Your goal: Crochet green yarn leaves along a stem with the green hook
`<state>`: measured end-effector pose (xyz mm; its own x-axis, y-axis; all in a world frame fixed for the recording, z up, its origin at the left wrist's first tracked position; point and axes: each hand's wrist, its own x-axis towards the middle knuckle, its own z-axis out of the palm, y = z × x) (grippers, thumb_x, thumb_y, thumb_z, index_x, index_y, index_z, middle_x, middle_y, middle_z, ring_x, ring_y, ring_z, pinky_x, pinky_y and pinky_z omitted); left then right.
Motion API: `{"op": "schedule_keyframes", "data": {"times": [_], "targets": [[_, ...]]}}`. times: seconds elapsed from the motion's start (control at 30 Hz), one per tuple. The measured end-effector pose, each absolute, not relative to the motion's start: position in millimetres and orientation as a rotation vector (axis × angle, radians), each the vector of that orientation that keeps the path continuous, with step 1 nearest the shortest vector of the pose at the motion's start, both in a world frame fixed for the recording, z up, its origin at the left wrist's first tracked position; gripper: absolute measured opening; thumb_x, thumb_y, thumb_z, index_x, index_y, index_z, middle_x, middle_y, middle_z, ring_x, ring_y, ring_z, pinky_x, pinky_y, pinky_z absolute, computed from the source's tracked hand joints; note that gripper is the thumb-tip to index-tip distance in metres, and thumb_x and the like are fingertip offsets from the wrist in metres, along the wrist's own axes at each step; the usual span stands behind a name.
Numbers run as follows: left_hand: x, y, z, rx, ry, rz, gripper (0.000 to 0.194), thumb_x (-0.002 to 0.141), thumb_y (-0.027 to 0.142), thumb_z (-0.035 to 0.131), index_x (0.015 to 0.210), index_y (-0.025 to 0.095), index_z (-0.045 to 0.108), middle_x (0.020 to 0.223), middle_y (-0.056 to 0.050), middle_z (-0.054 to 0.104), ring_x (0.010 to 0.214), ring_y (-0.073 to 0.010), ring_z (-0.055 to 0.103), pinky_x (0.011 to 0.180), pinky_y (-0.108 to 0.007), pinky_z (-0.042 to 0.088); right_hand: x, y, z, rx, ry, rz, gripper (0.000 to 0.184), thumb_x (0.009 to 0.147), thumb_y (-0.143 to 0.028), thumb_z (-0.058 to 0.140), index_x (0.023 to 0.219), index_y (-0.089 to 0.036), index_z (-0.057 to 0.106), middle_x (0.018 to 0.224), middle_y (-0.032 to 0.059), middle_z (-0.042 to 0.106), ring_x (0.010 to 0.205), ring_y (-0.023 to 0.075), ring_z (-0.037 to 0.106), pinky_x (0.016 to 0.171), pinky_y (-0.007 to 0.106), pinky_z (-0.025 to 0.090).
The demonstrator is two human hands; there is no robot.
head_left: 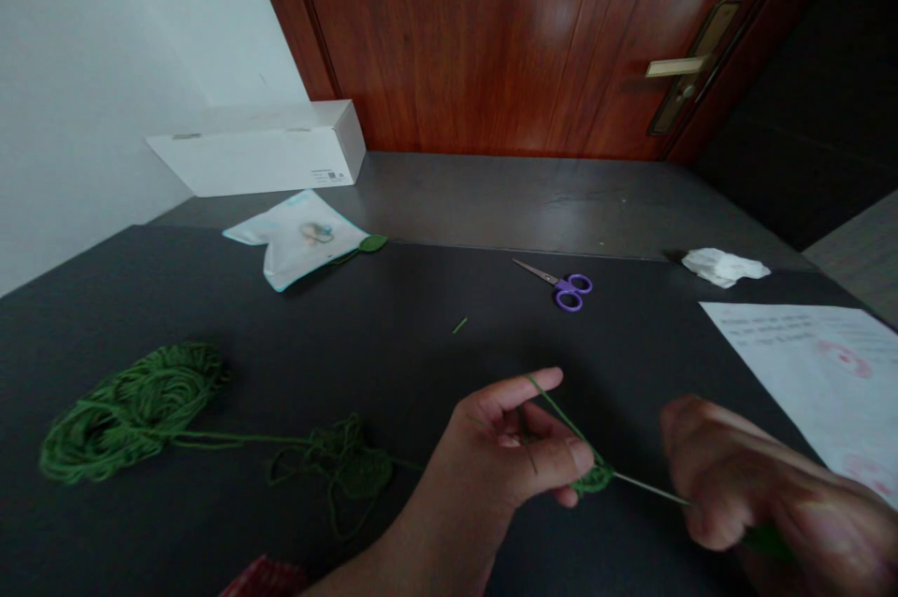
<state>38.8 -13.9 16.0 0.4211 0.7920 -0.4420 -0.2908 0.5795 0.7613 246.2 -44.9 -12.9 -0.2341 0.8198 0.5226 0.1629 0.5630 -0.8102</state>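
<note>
My left hand [523, 447] pinches a small green crochet piece [594, 477] between thumb and fingers, with a strand of green yarn [561, 412] drawn over its raised index finger. On the right, my right hand [758, 485] is closed around a crochet hook [652, 487]; its thin metal shaft reaches left into the piece, and a bit of green handle shows beneath the fingers. The hook's tip is hidden in the stitches. A loose tangle of yarn [351, 461] lies left of my left forearm, joined by strands to a green yarn skein [140, 405].
Purple-handled scissors [567, 286] lie beyond my hands, near a short yarn scrap [459, 326]. A white pouch [291, 237] with a green leaf-shaped piece [372, 243] is at back left, before a white box [273, 152]. Crumpled tissue [726, 267] and printed paper [806, 363] lie right.
</note>
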Motion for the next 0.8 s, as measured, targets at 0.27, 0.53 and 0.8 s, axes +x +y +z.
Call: {"op": "schedule_keyframes", "data": {"times": [0.27,0.53,0.8], "targets": [[42,-13,18,0.739,0.910,0.787,0.067,0.066,0.019,0.079,0.128,0.011,0.055,0.067,0.005,0.061,0.057,-0.0091,0.053,0.064,-0.027,0.043,222,-50,-10,-0.838,-2.075,0.143,0.031,0.099,-0.031,0.034,0.084,-0.023,0.061,0.061,0.0041,0.063,0.056,0.0202,0.059,0.060,0.038,0.048],[36,-12,19,0.508,0.747,0.815,0.057,0.067,0.010,0.077,0.122,0.014,0.061,0.069,0.003,0.063,0.063,-0.0089,0.054,0.063,-0.024,0.042,227,-46,-10,-0.768,-2.272,-0.308,0.025,0.095,-0.035,0.047,0.089,-0.023,0.068,0.069,0.0034,0.074,0.069,0.0207,0.067,0.081,0.037,0.051],[28,-5,22,0.561,0.712,0.680,0.060,0.066,0.007,0.079,0.123,0.012,0.061,0.067,0.002,0.063,0.062,-0.0098,0.055,0.058,-0.024,0.044,261,-52,-2,-0.676,-2.569,-0.123,0.026,0.095,-0.036,0.047,0.109,-0.023,0.065,0.080,0.0006,0.078,0.074,0.0214,0.070,0.082,0.035,0.056]]}}
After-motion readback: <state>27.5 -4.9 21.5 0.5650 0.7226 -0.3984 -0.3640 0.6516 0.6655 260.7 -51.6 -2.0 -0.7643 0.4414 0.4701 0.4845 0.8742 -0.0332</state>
